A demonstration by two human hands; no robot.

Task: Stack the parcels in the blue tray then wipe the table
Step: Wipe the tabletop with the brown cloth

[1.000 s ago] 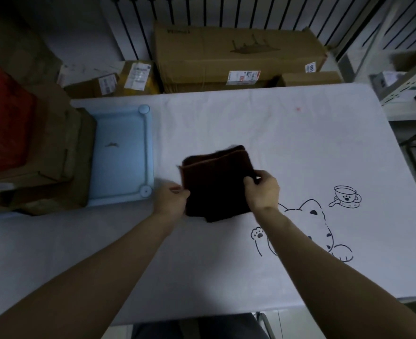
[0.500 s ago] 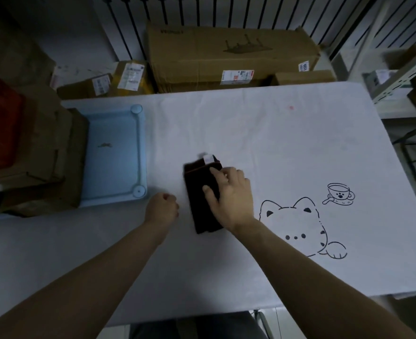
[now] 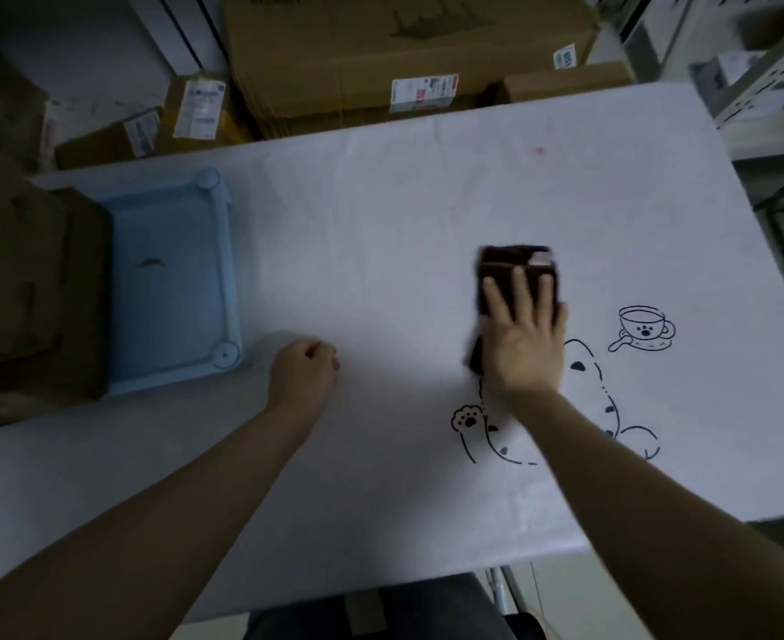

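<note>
The folded brown cloth now lies on the counter right of its middle, by the printed cat. Half a second ago it was near the blue tray. The right hand presses it flat, fingers straight and spread, so wiping looks under way. The left hand rests apart, fingers curled on nothing. Brown parcels sit stacked at the tray's left end, and a small dark speck lies on its floor.

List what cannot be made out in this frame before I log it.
Head view only:
- cloth: its near part lies under the right hand, so its outline is hidden.
- cat drawing: partly covered by that hand and forearm.
- parcels: cut off by the left edge, count unclear; they hide the left side of the blue tray.
- box labels behind the table: too blurred to read.
</note>
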